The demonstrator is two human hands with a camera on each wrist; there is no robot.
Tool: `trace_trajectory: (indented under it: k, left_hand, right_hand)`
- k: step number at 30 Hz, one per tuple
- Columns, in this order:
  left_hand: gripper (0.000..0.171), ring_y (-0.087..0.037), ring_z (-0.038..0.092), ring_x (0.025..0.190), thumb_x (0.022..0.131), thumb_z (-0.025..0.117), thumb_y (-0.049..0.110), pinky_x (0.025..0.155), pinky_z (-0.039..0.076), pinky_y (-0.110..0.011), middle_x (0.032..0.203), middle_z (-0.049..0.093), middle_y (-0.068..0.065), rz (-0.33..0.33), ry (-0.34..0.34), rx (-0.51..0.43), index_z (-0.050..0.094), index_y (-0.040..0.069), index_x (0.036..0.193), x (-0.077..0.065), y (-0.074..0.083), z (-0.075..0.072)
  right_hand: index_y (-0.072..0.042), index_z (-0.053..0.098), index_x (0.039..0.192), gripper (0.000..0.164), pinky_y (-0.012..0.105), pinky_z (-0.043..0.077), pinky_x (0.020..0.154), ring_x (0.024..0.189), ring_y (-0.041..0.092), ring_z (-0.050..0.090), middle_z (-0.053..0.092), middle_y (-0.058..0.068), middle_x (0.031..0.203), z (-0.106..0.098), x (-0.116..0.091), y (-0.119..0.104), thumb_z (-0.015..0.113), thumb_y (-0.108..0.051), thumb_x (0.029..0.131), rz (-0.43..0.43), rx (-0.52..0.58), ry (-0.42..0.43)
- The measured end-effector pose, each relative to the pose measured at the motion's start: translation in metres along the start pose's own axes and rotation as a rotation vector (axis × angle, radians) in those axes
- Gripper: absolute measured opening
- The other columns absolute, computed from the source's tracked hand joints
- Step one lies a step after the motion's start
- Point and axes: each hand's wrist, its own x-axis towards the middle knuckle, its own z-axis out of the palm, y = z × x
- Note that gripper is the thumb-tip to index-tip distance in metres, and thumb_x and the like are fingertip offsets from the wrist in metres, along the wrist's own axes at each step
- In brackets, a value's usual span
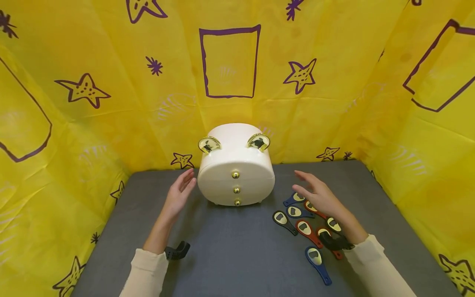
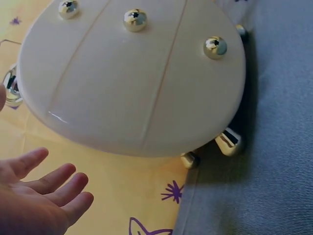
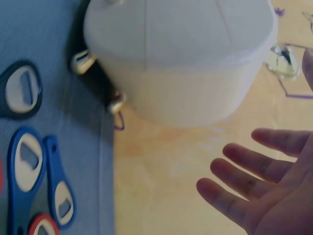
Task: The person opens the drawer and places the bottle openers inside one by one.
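A white rounded drawer box (image 1: 236,165) with gold ears and three gold knobs stands upright at the back of the table. Just left of it, my left hand (image 1: 179,196) is held with relaxed, spread fingers and nothing in them. My right hand (image 1: 320,194) is off the box's right side, fingers loosely straight, above several bottle openers. In the left wrist view, the knobs (image 2: 135,20) and thin drawer seams show on the front. The right wrist view shows my right-hand fingers (image 3: 244,183) apart from the box's side (image 3: 181,98). All the drawers look closed.
Bottle openers in blue, red and black lie to the right, among them a black one (image 1: 284,222), a red one (image 1: 308,232) and a blue one (image 1: 318,264) nearest me. A yellow patterned cloth (image 1: 230,109) walls in the grey table (image 1: 233,251) at the back and sides.
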Motion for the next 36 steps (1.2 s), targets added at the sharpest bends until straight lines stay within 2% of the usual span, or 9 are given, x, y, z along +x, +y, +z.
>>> trace_trajectory:
  k: [7, 13, 21, 23, 26, 30, 36]
  left_hand:
    - [0.055, -0.032, 0.035, 0.143, 0.101, 0.052, 0.034, 0.118, 0.027, -0.050, 0.154, 0.039, -0.016, 0.030, 0.013, -0.002, 0.038, 0.008, 0.148, 0.004, 0.008, 0.002]
    - [0.053, -0.030, 0.040, 0.140, 0.100, 0.054, 0.032, 0.117, 0.030, -0.048, 0.150, 0.044, -0.017, 0.049, 0.034, -0.008, 0.043, 0.007, 0.145, 0.008, 0.016, 0.003]
    - [0.053, -0.027, 0.047, 0.132, 0.097, 0.059, 0.034, 0.114, 0.036, -0.044, 0.143, 0.052, -0.015, 0.053, 0.068, 0.017, 0.050, 0.006, 0.140, 0.018, 0.027, 0.007]
    - [0.051, -0.024, 0.049, 0.127, 0.096, 0.061, 0.035, 0.109, 0.040, -0.039, 0.140, 0.055, -0.013, 0.056, 0.081, 0.025, 0.053, 0.007, 0.138, 0.020, 0.029, 0.008]
    - [0.049, -0.021, 0.052, 0.117, 0.095, 0.062, 0.036, 0.099, 0.044, -0.031, 0.134, 0.059, -0.014, 0.095, 0.117, 0.030, 0.057, 0.006, 0.134, 0.023, 0.029, 0.011]
    - [0.047, -0.012, 0.053, 0.108, 0.094, 0.063, 0.035, 0.090, 0.044, -0.019, 0.130, 0.060, -0.015, 0.137, 0.140, 0.018, 0.060, 0.004, 0.130, 0.026, 0.029, 0.014]
    - [0.042, -0.004, 0.053, 0.102, 0.095, 0.064, 0.026, 0.084, 0.044, -0.009, 0.131, 0.059, -0.015, 0.098, 0.119, 0.002, 0.060, 0.006, 0.131, 0.029, 0.030, 0.015]
  right_hand:
    - [-0.003, 0.045, 0.143, 0.051, 0.052, 0.052, 0.093, 0.116, 0.038, 0.059, 0.057, 0.021, 0.133, 0.004, 0.010, -0.019, 0.056, -0.028, 0.099, -0.025, 0.049, 0.013]
    - [-0.007, 0.055, 0.136, 0.044, 0.043, 0.055, 0.086, 0.107, 0.032, 0.065, 0.064, 0.017, 0.126, 0.006, 0.017, -0.037, 0.058, -0.030, 0.098, -0.008, 0.086, -0.004]
    - [0.000, 0.058, 0.131, 0.041, 0.040, 0.056, 0.088, 0.103, 0.034, 0.067, 0.067, 0.020, 0.122, 0.013, 0.029, -0.060, 0.057, -0.025, 0.099, -0.043, 0.197, -0.079]
    - [0.000, 0.060, 0.129, 0.040, 0.041, 0.056, 0.088, 0.100, 0.032, 0.068, 0.068, 0.019, 0.119, 0.017, 0.033, -0.065, 0.058, -0.025, 0.099, -0.047, 0.224, -0.094]
    - [0.001, 0.063, 0.125, 0.037, 0.037, 0.057, 0.084, 0.093, 0.029, 0.069, 0.070, 0.020, 0.112, 0.025, 0.039, -0.071, 0.058, -0.024, 0.099, -0.069, 0.259, -0.109]
    - [0.005, 0.066, 0.117, 0.033, 0.032, 0.058, 0.077, 0.085, 0.028, 0.070, 0.071, 0.023, 0.100, 0.040, 0.049, -0.077, 0.058, -0.020, 0.098, -0.096, 0.307, -0.120]
    - [0.007, 0.070, 0.107, 0.030, 0.032, 0.059, 0.070, 0.073, 0.022, 0.070, 0.073, 0.021, 0.088, 0.066, 0.063, -0.087, 0.059, -0.019, 0.098, -0.073, 0.339, -0.098]
